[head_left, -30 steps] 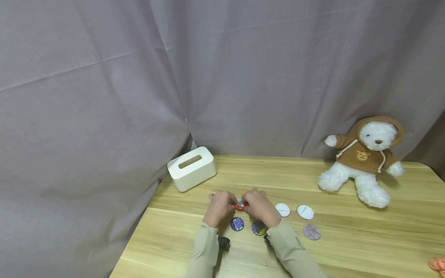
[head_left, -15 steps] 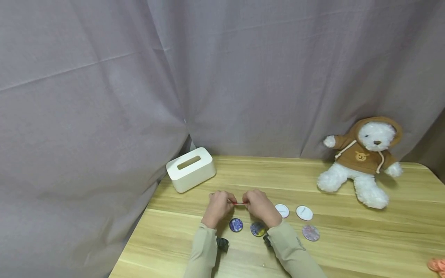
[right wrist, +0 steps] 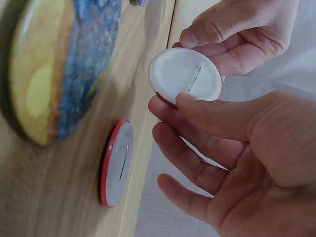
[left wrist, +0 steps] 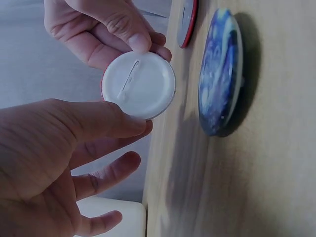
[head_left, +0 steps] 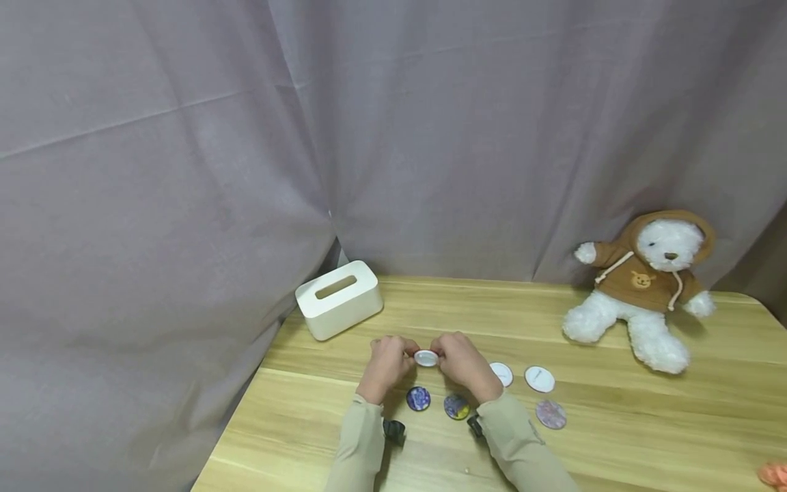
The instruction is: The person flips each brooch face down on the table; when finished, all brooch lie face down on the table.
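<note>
Both hands pinch one round pin badge [head_left: 426, 358] by opposite edges, just over the table. Its white back with the metal pin [left wrist: 129, 79] faces the wrist cameras, and a red rim shows below in the right wrist view. My left hand [head_left: 389, 365] has thumb and forefinger on one edge, its other fingers spread. Thumb and fingertips of my right hand [head_left: 462, 362] grip the opposite edge. Nearer to me lie a blue swirled badge [head_left: 418, 398] and a blue-and-yellow badge [head_left: 457, 406], picture sides up.
Right of the hands lie two badges with white backs up, one [head_left: 501, 373] partly behind my right hand and another [head_left: 540, 378], plus a pinkish badge [head_left: 550, 414]. A white tissue box [head_left: 339, 301] stands back left. A teddy bear [head_left: 645, 290] sits back right.
The held badge has been turned over between the hands: its red picture side showed first, then its thin edge, now its white back. Both hands have stayed nearly in place.
</note>
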Demonstrator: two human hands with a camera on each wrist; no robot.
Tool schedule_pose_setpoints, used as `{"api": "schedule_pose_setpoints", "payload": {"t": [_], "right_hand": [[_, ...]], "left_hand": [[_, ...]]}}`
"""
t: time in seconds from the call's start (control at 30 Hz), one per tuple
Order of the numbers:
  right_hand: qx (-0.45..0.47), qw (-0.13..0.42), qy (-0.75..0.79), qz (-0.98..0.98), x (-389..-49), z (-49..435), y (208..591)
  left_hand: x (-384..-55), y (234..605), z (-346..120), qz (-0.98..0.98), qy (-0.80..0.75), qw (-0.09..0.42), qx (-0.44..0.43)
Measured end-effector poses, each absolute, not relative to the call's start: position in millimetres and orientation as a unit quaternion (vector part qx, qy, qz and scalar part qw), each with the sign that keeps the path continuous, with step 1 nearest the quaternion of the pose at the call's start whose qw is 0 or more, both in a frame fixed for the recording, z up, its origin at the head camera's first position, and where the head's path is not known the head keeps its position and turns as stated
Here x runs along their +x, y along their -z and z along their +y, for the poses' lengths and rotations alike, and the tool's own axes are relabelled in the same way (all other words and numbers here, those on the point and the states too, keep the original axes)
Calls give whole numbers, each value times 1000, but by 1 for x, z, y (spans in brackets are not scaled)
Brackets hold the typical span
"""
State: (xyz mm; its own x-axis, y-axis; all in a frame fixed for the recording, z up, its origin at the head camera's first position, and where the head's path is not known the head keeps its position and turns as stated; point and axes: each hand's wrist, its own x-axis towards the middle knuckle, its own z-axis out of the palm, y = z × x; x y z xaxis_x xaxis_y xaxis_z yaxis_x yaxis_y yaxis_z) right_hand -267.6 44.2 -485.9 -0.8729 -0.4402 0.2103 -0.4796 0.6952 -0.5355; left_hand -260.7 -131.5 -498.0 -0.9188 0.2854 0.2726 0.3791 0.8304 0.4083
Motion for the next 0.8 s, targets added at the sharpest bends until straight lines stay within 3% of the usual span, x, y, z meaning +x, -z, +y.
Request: {"api": "schedule_pose_setpoints", "payload": {"t": [0.8], "right_hand": [[219, 33, -307, -926, -268, 41, 494]], "left_hand": [[-258, 498, -126, -955, 247, 55, -152]]}}
